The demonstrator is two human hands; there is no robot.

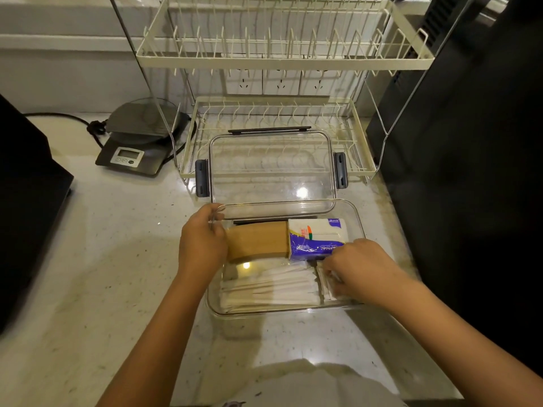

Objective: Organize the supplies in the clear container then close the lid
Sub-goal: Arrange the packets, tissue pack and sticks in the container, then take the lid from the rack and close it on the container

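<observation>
Left hand [202, 245] curled on the bin [357, 227] rim at 9 o'clock, right hand [357, 267] pinching light, floppy packets [326, 282] at 4 o'clock — grip these bunched, mid-length.

One clear container [357, 218] sits on the counter, with one clear lid [271, 168] propped just behind it. That lid carries three dark latches that show. Inside the container lie one brown paper stack [257, 240], one tissue pack [316, 236] and a bundle of white paper-wrapped sticks [267, 286], too many and too overlapped to count. Two hands reach into the container. Behind it stands one two-tier dish rack [282, 60]; to its far left, one kitchen scale [138, 142].
</observation>
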